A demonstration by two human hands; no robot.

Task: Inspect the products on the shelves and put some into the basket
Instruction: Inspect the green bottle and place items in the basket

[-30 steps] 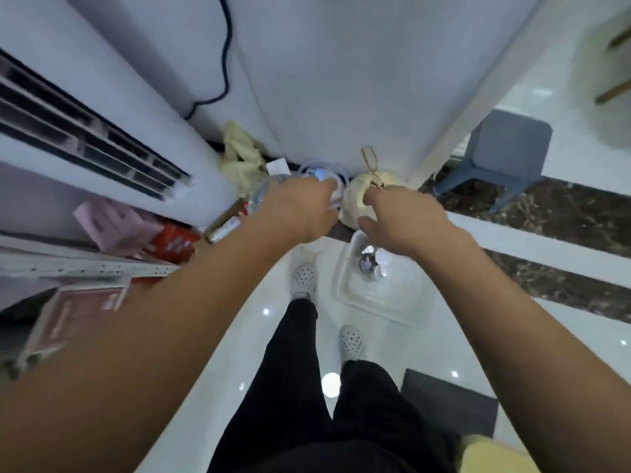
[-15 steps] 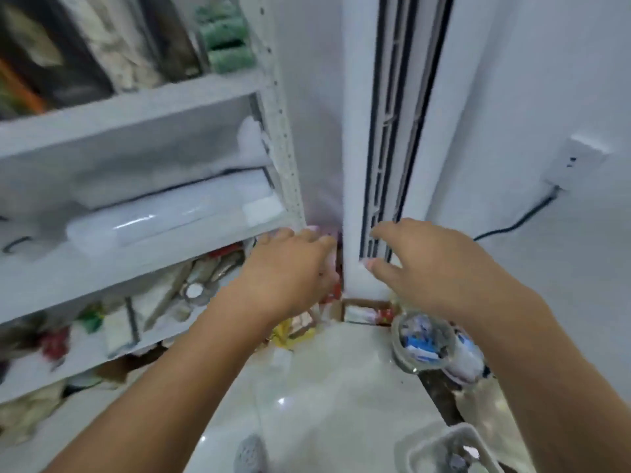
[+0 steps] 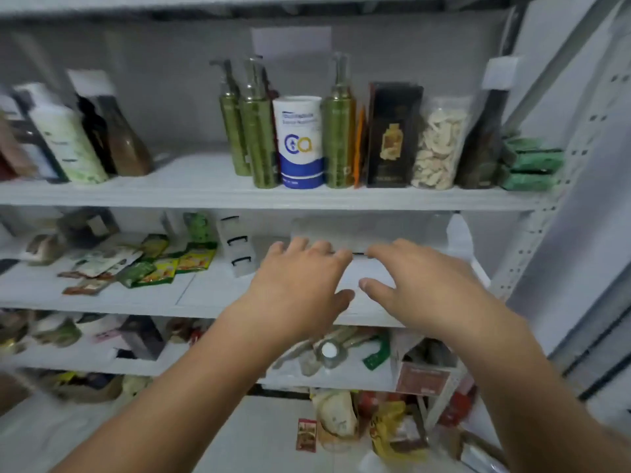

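Observation:
White shelves (image 3: 239, 196) fill the view. The upper shelf carries green pump bottles (image 3: 259, 138), a white and blue canister (image 3: 301, 141), a black box (image 3: 392, 134) and a clear bag of pale slices (image 3: 437, 145). My left hand (image 3: 300, 281) and my right hand (image 3: 420, 285) reach side by side toward the middle shelf, fingers spread and loosely bent, over a white package (image 3: 365, 271) lying there. Neither hand holds anything. The basket is out of sight.
Green and yellow sachets (image 3: 164, 264) lie scattered on the middle shelf at left. Bottles (image 3: 78, 138) stand at the upper left. Lower shelves hold mixed packets and a bottle (image 3: 327, 351). Bags (image 3: 338, 418) sit on the floor below. A white wall panel (image 3: 580, 233) is at right.
The view swung up from the floor and basket, past the shelf corner, to face the shelves. Both hands stayed extended together and now hover at the middle shelf.

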